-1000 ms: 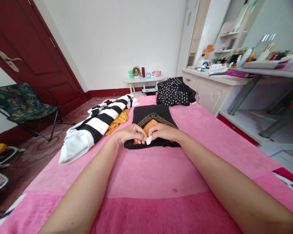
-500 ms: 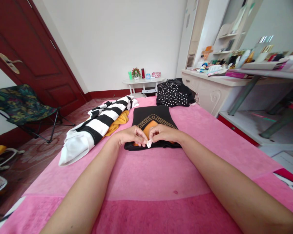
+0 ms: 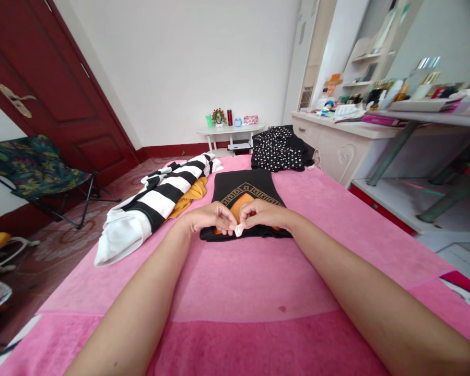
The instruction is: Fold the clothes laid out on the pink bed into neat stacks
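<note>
A folded black garment point(image 3: 238, 180) with a gold key-pattern band and an orange panel lies flat on the pink bedspread point(image 3: 250, 282). Over its near edge, my left hand point(image 3: 215, 216) and my right hand point(image 3: 260, 213) meet, both with fingers pinched. Between their fingertips is a small white label point(image 3: 239, 230), gripped from either side. Whether the label is sewn to the garment is hidden by my fingers.
Left of the garment lie a black-and-white striped garment point(image 3: 168, 196) and a mustard cloth point(image 3: 191, 196). A black dotted garment point(image 3: 280, 149) rests at the far right corner. Beyond stands a small white table point(image 3: 203, 130); a cluttered dresser point(image 3: 337, 128) is at the right.
</note>
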`<state>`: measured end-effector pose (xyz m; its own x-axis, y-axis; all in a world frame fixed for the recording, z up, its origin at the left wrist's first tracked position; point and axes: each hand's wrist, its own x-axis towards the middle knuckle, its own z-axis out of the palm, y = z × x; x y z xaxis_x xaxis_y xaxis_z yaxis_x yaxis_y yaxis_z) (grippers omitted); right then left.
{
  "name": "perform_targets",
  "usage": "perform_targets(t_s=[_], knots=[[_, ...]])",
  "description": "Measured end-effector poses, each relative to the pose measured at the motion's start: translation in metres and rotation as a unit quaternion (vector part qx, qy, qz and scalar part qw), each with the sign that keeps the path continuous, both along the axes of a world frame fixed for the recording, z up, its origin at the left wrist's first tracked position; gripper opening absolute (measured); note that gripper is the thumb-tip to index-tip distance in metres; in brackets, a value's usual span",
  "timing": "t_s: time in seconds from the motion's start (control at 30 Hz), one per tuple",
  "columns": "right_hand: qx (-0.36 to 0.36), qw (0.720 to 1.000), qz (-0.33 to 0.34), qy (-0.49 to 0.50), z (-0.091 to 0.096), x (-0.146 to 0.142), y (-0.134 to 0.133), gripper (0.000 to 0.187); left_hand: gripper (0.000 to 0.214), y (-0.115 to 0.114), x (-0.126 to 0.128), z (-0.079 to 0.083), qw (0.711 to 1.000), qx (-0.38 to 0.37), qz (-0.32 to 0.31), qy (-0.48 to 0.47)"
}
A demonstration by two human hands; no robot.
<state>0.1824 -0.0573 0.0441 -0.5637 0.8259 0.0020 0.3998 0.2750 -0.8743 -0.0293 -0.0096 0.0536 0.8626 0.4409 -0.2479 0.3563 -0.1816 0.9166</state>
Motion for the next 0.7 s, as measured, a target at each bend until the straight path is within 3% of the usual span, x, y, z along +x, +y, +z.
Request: perform_targets(t_s=[0.5,0.6,0.7], knots=[[0.013,1.000,-0.012,-0.014,-0.0009,-0.0009,-0.0030,0.023,0.028,0.0012,-0.0008,-0.0026,0.999,-0.023,0.025,0.003],[0.019,1.000,-0.011,0.000,-0.0031,-0.0028,-0.0032,0.026,0.027,-0.0013,0.0012,-0.0043,0.997,-0.034,0.063,-0.014],[0.031,0.997,-0.053,0.052,-0.0075,-0.0056,-0.0023,0.025,0.030,-0.0031,0.0039,-0.0077,0.989,-0.034,0.132,-0.055]])
